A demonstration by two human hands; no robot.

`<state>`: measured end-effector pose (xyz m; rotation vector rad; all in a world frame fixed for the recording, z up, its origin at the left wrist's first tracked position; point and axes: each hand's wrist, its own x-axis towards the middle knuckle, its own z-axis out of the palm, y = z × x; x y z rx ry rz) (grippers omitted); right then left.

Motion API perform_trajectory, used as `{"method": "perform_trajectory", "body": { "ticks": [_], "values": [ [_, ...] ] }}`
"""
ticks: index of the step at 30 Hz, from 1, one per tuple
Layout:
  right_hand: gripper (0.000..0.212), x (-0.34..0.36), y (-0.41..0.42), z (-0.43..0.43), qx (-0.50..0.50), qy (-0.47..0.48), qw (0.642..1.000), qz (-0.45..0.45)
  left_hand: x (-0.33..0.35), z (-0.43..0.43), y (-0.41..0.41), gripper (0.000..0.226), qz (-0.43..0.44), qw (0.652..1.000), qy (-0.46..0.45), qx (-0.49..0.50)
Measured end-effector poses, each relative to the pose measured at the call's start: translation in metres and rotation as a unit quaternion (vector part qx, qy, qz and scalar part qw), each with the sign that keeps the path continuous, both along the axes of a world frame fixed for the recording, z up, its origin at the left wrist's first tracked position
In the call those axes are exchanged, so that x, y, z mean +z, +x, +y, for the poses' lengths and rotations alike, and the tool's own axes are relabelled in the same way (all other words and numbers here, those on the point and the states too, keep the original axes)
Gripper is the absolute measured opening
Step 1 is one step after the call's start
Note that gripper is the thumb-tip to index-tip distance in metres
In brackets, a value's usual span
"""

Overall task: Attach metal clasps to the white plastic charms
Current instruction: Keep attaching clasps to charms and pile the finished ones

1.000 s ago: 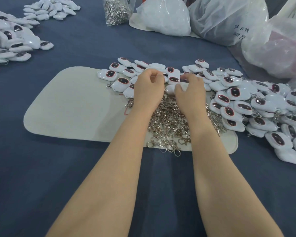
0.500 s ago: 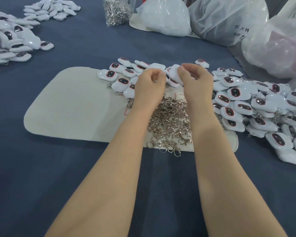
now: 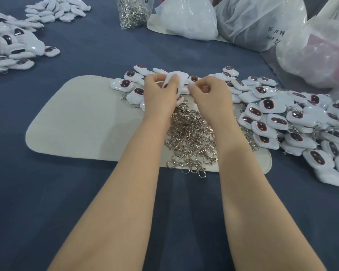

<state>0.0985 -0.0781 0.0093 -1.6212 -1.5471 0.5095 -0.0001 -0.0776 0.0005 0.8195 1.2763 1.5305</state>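
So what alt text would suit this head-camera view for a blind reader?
Two bare hands meet over a pale mat on a blue table: the left hand grips a white charm, the right hand, fingers curled, sits beside it. Loose metal clasps lie beneath; more charms pile at right.

The blue-covered bench (image 3: 86, 202) carries a pale felt mat (image 3: 82, 124), heaps of white charms (image 3: 311, 133) left and right, a bag of clasps (image 3: 132, 12), and plastic sacks (image 3: 252, 22).
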Motion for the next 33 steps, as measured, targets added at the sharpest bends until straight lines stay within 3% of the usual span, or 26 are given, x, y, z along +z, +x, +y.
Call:
{"method": "perform_trajectory", "body": {
  "ticks": [3,6,8,12,16,22,24,27,33],
  "values": [
    [0.035,0.001,0.003,-0.005,0.041,-0.09,0.991,-0.093,0.002,0.0,-0.007,0.021,-0.1,0.994,-0.007,0.053],
    [0.057,0.0,-0.006,-0.01,0.104,-0.184,0.952,-0.222,0.004,-0.002,-0.013,0.011,-0.192,0.979,0.011,0.075],
    [0.061,-0.002,-0.011,-0.01,0.099,-0.204,0.938,-0.264,0.005,-0.003,-0.015,0.013,-0.222,0.971,0.022,0.081],
    [0.013,-0.005,-0.011,-0.006,0.076,-0.157,0.957,-0.232,0.005,-0.002,-0.016,0.014,-0.244,0.966,0.021,0.087],
    [0.009,-0.008,0.001,-0.002,0.052,-0.125,0.973,-0.184,0.005,-0.001,-0.014,0.011,-0.242,0.968,0.001,0.071],
    [0.008,-0.004,0.009,0.002,0.027,-0.089,0.995,0.025,0.003,-0.002,-0.01,0.02,-0.193,0.981,-0.009,0.031],
    [0.017,-0.003,0.009,0.002,0.035,-0.091,0.993,0.072,0.003,-0.003,-0.007,0.018,-0.164,0.986,-0.001,0.018],
    [0.023,-0.001,0.008,0.0,0.044,-0.093,0.991,0.084,0.002,-0.005,-0.005,0.014,-0.101,0.995,0.015,0.006],
    [0.014,0.001,0.005,0.002,0.039,-0.062,0.994,0.082,0.001,-0.005,-0.002,0.031,0.07,0.997,0.045,0.004]
  ]
}}
